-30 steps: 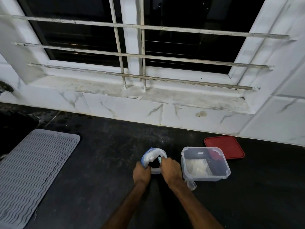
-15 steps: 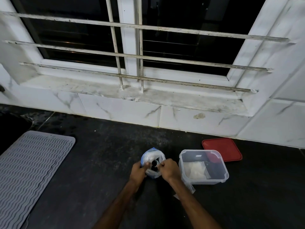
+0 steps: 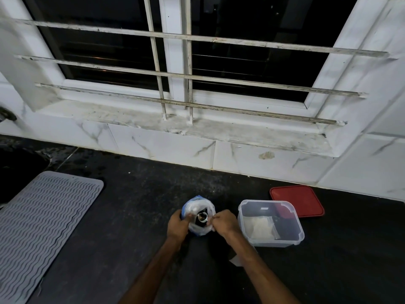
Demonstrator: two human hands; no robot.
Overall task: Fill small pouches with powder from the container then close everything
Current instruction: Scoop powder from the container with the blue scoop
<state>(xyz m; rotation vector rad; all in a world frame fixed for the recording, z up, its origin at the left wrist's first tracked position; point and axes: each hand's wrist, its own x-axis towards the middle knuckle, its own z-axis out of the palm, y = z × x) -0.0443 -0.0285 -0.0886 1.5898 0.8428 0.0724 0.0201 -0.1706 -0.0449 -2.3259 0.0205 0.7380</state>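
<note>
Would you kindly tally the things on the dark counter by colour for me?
Grey: 1, the mat
Red: 1, the lid
Clear: 2, the container and a plastic piece beside it
Blue and white: 1, the bag
Total: 5

On the worktop (image 3: pixel 142 233) the bag (image 3: pixel 191 207) stands near the middle, with the container (image 3: pixel 269 242) just beside it on the right. The lid (image 3: pixel 306 198) lies behind the container, farther right. The mat (image 3: pixel 43 227) lies well apart at the left. The window sill (image 3: pixel 219 129) runs along the far wall.
</note>
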